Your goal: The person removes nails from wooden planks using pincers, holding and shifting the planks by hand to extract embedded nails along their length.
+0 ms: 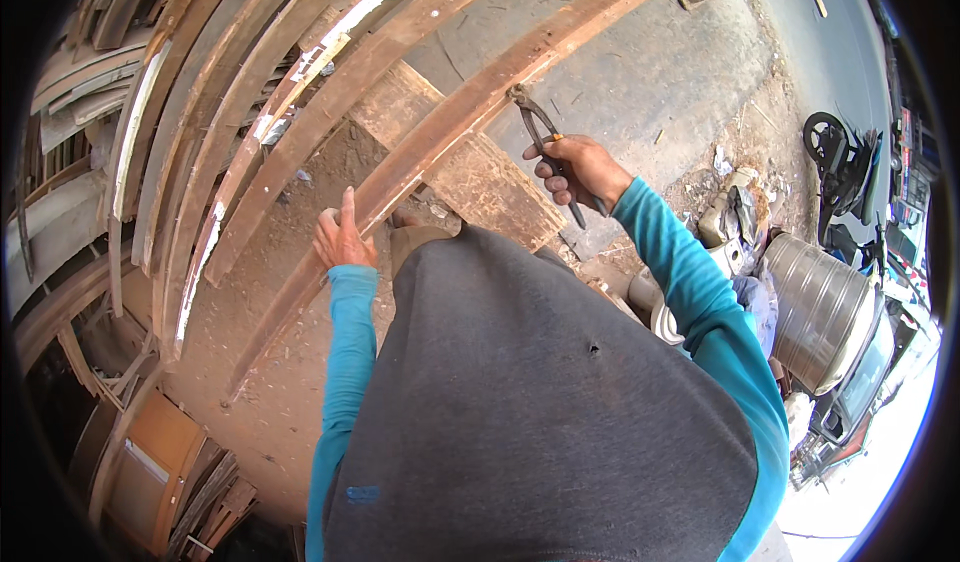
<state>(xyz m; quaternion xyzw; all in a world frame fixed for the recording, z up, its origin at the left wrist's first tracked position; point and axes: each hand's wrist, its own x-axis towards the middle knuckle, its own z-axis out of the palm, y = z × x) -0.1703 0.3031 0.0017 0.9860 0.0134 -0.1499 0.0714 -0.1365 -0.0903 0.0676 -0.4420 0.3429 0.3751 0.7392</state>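
Observation:
My right hand grips the handles of dark metal pincers, whose jaws bite at the upper edge of a long brown wooden plank. My left hand rests flat on the lower part of the same plank, fingers together and thumb up, holding it down. The plank runs diagonally from lower left to upper right over a short wide board. Both arms wear teal sleeves, and my grey shirt fills the lower middle of the view.
Several more long planks lie stacked to the left on dirt ground. Concrete pavement lies beyond. A ribbed metal drum, rubble and a parked motorbike stand at the right. Wooden frames sit at the lower left.

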